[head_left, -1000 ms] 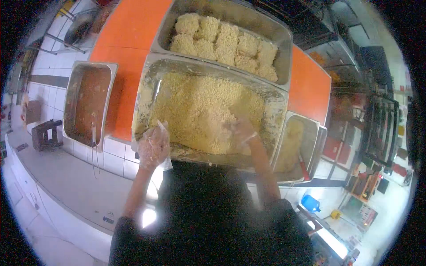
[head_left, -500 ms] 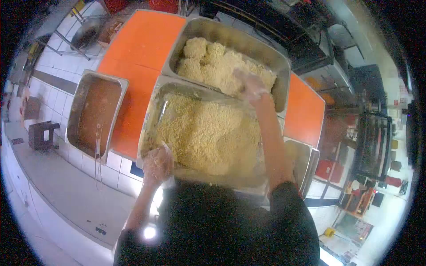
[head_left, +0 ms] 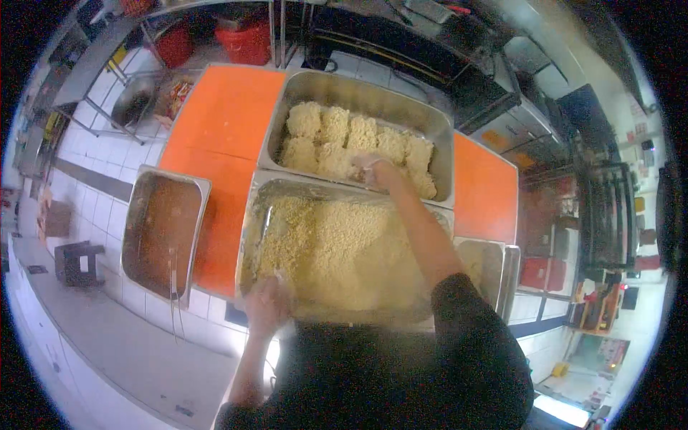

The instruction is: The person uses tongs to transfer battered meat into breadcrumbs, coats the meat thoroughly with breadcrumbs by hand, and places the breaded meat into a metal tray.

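Observation:
My right hand [head_left: 373, 170], in a thin clear glove, reaches into the back metal pan [head_left: 369, 84] and touches the crumb-coated pieces [head_left: 362, 132] lying there in rows. Its fingers are blurred, and whether they grip a piece cannot be made out. At the near left corner of the front metal pan [head_left: 249, 244] is my left hand [head_left: 269, 304], gloved and curled closed; anything inside it is hidden. Pale yellow crumbs [head_left: 347, 240] fill the front pan, lumpier on the left and finer on the right.
Both pans sit on an orange surface [head_left: 222, 129]. To the left stands a metal pan of brownish liquid [head_left: 166, 236] with a thin wire-like utensil [head_left: 173, 279] over its edge. Another metal pan [head_left: 481, 269] is at the right. Red tubs [head_left: 244, 41] stand behind.
My right hand has moved left along the front row in the back pan. The coated pieces now show more distinctly as separate rows. My left hand stays by the front pan's corner. The view has shifted.

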Demonstrator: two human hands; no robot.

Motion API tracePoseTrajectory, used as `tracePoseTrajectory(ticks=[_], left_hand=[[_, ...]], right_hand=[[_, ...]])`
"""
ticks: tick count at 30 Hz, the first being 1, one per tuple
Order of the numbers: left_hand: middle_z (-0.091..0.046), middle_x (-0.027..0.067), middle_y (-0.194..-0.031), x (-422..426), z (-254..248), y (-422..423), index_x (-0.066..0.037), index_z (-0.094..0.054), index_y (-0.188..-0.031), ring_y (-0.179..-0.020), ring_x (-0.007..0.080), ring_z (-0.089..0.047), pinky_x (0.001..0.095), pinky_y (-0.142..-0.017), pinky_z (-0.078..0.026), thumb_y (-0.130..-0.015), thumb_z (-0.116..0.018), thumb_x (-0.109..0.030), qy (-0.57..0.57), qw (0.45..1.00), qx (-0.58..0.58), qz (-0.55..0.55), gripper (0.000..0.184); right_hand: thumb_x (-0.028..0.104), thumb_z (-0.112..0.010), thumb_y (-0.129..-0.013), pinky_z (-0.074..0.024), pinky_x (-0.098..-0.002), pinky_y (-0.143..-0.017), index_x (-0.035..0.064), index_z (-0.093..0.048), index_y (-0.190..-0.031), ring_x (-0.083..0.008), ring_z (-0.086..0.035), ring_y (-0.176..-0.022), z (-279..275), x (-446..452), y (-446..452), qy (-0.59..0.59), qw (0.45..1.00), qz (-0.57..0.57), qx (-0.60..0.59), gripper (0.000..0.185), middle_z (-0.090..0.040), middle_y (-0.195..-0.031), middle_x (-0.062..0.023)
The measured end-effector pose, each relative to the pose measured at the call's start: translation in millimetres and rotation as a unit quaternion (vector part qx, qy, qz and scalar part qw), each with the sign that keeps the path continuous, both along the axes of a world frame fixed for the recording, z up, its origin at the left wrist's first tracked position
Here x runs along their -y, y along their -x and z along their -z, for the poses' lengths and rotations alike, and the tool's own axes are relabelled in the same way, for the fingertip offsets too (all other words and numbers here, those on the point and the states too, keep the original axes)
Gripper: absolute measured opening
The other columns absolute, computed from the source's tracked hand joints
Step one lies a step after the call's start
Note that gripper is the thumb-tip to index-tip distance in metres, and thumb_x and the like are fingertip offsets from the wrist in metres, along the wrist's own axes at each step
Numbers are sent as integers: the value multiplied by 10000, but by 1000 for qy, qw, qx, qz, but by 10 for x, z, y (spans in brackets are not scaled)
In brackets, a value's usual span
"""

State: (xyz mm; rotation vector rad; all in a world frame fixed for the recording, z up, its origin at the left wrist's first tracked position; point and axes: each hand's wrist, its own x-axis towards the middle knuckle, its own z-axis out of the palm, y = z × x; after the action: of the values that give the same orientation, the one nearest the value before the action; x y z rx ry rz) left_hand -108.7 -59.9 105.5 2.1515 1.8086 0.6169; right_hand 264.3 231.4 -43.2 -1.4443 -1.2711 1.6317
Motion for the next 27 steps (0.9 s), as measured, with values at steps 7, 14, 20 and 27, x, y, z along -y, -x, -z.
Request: tracePoseTrajectory(ticks=[7,14,20,27], left_hand=[[-608,76,-793,84,280,90,-74,-612,-874,-782,272,-595,426,-707,-496,-766,-596,-206,30,999,6,41,171],[-616,122,-971,246,1084,350,-115,-576,-1092,-905,285,-601,402,-785,-500,-778,-579,-251,59,997,0,50,342],[-590,149,-967,153,276,-53,-56,-547,-1144,-866,321,-592,440,-764,-485,-805,-550,-190,-67,980,-84,166,364],[-590,187,-1078,326,263,-1124,-13,-422,-1290,-926,365,-576,455,-783,-473,-783,-550,-64,-112,964,-51,238,524]], right_hand=[[269,-630,-832,-438,-416,-951,60,-567,-1180,-333,-502,-1165,-1424,623,-150,-373,768,-211,475,411,-549,-1246,-165],[232,-562,-866,-349,-394,-1038,33,-482,-1270,-287,-457,-1224,-1310,1952,96,-211,889,-182,362,458,-489,-1321,-162],[236,-468,-935,-314,-380,-1072,32,-438,-1315,-252,-428,-1253,-1202,2965,-243,-408,709,-189,543,433,-458,-1348,-175],[171,-515,-894,-371,-370,-1015,70,-495,-1257,-266,-497,-1157,-1569,4425,-1148,-68,975,192,90,377,-522,-1269,-140]])
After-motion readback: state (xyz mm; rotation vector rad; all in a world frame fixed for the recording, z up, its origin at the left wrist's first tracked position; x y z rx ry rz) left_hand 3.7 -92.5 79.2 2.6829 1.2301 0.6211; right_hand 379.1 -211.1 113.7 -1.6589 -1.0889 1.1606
